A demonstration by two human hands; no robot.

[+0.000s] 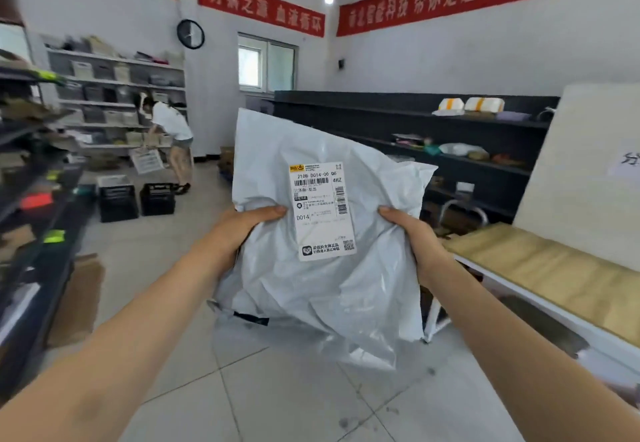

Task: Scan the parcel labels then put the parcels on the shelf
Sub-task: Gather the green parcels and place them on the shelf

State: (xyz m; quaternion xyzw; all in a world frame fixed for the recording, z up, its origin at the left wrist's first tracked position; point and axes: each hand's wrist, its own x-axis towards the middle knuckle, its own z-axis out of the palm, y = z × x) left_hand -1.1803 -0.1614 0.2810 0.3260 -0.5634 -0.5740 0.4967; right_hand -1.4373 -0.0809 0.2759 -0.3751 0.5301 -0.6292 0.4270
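Note:
I hold a large white plastic parcel bag (322, 289) upright in front of me, above the tiled floor. Its white shipping label (322, 211) with barcodes faces me, near the bag's middle. My left hand (239, 230) grips the bag's left edge, thumb on the front beside the label. My right hand (412, 234) grips the right edge, thumb on the front too. A dark shelf unit (415, 119) runs along the right wall behind the parcel. No scanner is in view.
A dark rack (38, 199) with parcels lines the left side. A table with a tan top (554, 268) stands at my right. Two black crates (136, 199) sit on the floor ahead. A person (173, 130) bends at white shelves in the far left corner.

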